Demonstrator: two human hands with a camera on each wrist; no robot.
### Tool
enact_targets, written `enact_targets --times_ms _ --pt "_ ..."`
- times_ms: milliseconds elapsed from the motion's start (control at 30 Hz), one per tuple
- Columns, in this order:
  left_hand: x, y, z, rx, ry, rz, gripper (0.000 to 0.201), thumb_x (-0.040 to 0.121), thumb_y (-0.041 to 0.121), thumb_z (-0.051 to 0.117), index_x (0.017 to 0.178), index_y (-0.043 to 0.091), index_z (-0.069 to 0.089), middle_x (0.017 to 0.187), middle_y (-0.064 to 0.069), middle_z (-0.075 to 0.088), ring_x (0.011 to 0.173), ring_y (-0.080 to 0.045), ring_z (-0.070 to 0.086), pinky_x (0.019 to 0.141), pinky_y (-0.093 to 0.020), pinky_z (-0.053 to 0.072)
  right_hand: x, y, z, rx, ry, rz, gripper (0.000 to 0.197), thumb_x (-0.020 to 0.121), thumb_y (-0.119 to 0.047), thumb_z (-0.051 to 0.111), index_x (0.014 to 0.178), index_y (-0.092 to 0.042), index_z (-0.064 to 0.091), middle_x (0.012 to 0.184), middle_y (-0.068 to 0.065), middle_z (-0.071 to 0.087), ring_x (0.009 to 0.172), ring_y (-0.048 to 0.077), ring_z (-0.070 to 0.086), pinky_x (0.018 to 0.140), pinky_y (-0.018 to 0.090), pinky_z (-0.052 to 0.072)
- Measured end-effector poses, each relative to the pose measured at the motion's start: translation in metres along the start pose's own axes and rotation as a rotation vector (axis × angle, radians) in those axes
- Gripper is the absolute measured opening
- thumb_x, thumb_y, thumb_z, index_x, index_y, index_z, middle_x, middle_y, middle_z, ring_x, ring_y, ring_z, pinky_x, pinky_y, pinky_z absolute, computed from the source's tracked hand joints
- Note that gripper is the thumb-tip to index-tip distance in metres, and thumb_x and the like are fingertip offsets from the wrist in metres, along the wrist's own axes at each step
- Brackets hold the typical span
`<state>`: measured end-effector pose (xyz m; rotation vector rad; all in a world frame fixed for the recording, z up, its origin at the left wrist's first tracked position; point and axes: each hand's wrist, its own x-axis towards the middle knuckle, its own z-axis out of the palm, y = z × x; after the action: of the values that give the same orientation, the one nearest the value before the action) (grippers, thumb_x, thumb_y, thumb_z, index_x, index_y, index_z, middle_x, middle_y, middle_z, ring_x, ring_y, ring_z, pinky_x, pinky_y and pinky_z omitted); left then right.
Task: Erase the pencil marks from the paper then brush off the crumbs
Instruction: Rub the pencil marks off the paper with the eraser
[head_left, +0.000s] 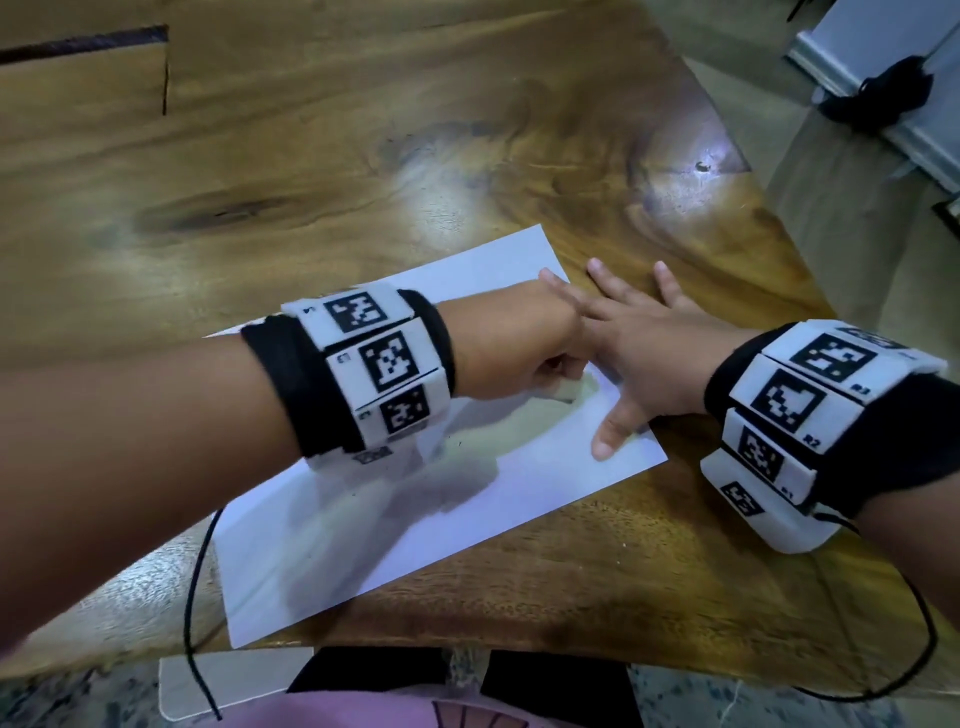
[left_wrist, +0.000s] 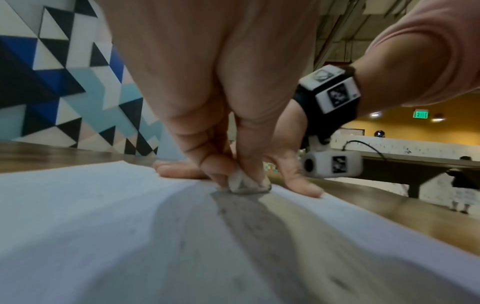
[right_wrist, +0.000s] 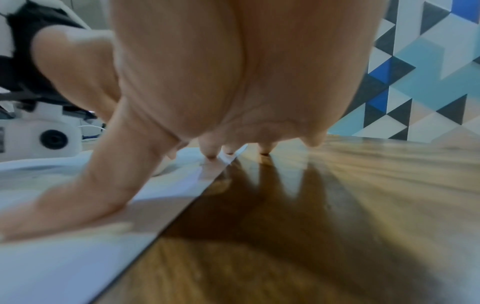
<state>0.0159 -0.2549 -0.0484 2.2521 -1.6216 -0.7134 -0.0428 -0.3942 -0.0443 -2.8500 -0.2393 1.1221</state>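
A white sheet of paper (head_left: 395, 519) lies slanted on the wooden table (head_left: 363, 156). My left hand (head_left: 519, 343) pinches a small white eraser (left_wrist: 246, 184) between thumb and fingers and presses it onto the paper (left_wrist: 103, 226) near its right side. Faint grey specks dot the sheet in the left wrist view. My right hand (head_left: 644, 353) lies flat with spread fingers, thumb (right_wrist: 78, 195) on the paper's right edge (right_wrist: 64, 267), the other fingers reaching over the edge onto the wood. The two hands touch.
The table's right edge (head_left: 810, 291) runs close to my right hand, with floor beyond. A black cable (head_left: 195, 597) hangs off the near edge at the left. A dark cut-out slot (head_left: 83, 47) sits at the table's far left.
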Motion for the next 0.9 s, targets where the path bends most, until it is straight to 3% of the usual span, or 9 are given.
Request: enact_targets --times_ms 100,200,267,400,433,533,667,800,900 --pt "-0.024 -0.011 0.008 -0.011 -0.203 -0.002 0.007 0.08 0.015 0.063 0.083 0.012 0.067 0.084 -0.005 0.065 0.075 -0.019 0.058 0.069 -0.026 0.046 0.002 0.002 0.002 -0.025 0.007 0.011 0.138 0.047 -0.062 0.077 0.138 -0.043 -0.025 0.14 -0.027 -0.039 0.135 0.015 -0.035 0.107 0.063 -0.015" --pt "-0.038 -0.019 0.007 -0.045 -0.364 -0.05 0.01 0.075 0.018 0.068 0.085 0.02 0.069 0.085 0.005 0.065 0.076 -0.008 0.06 0.071 -0.021 0.05 0.003 0.003 0.004 -0.034 0.002 0.014 0.14 0.047 -0.063 0.076 0.136 -0.041 -0.03 0.138 -0.027 -0.041 0.135 0.014 -0.036 0.107 0.063 -0.015" --pt "-0.027 -0.016 0.003 -0.009 -0.274 -0.032 0.009 0.078 0.017 0.065 0.086 0.019 0.069 0.087 0.001 0.067 0.079 -0.014 0.061 0.076 -0.03 0.05 0.003 0.001 0.003 -0.02 -0.002 0.017 0.138 0.048 -0.061 0.077 0.137 -0.042 -0.026 0.142 -0.026 -0.038 0.135 0.014 -0.035 0.108 0.062 -0.014" --pt "0.005 0.002 -0.001 0.042 -0.031 -0.044 0.013 0.083 0.013 0.061 0.094 0.007 0.064 0.097 -0.009 0.065 0.088 -0.024 0.058 0.067 -0.02 0.032 -0.001 -0.002 -0.001 0.047 -0.016 0.013 0.115 0.049 -0.056 0.08 0.142 -0.043 0.014 0.141 -0.027 -0.038 0.134 0.013 -0.037 0.11 0.061 -0.012" --pt "0.004 0.002 0.001 0.039 -0.01 -0.02 0.012 0.082 0.011 0.06 0.092 0.006 0.065 0.094 -0.011 0.066 0.086 -0.024 0.058 0.065 -0.019 0.03 -0.001 -0.002 -0.001 0.057 -0.017 0.011 0.115 0.049 -0.056 0.08 0.142 -0.043 0.013 0.139 -0.029 -0.039 0.134 0.013 -0.037 0.11 0.061 -0.012" --pt "-0.02 -0.007 0.007 0.018 -0.165 -0.009 0.009 0.078 0.01 0.061 0.085 0.014 0.066 0.084 -0.006 0.065 0.076 -0.021 0.058 0.07 -0.028 0.044 0.002 0.001 0.001 0.047 -0.024 0.008 0.136 0.048 -0.06 0.078 0.138 -0.045 -0.022 0.128 -0.032 -0.043 0.132 0.01 -0.038 0.109 0.062 -0.012" --pt "-0.035 -0.016 0.001 -0.012 -0.391 -0.085 0.011 0.073 0.025 0.07 0.083 0.02 0.069 0.083 0.001 0.068 0.077 -0.016 0.061 0.071 -0.03 0.05 0.004 0.002 0.004 0.035 -0.025 0.005 0.138 0.048 -0.061 0.077 0.135 -0.045 -0.029 0.127 -0.032 -0.045 0.13 0.009 -0.039 0.109 0.062 -0.013" --pt "-0.006 -0.003 -0.006 0.033 -0.099 -0.075 0.013 0.08 0.013 0.062 0.092 0.01 0.065 0.089 -0.004 0.066 0.079 -0.018 0.056 0.061 -0.022 0.033 0.003 0.002 0.002 0.067 -0.031 -0.007 0.129 0.045 -0.06 0.079 0.141 -0.048 -0.006 0.131 -0.033 -0.042 0.126 0.006 -0.041 0.106 0.06 -0.017" --pt "-0.001 0.01 -0.004 0.05 0.084 0.065 0.006 0.078 0.004 0.062 0.082 0.004 0.066 0.082 -0.014 0.066 0.074 -0.022 0.054 0.061 -0.017 0.018 0.002 0.002 0.001 0.084 -0.025 -0.011 0.12 0.046 -0.06 0.079 0.142 -0.047 0.008 0.132 -0.032 -0.042 0.127 0.007 -0.042 0.106 0.06 -0.018"
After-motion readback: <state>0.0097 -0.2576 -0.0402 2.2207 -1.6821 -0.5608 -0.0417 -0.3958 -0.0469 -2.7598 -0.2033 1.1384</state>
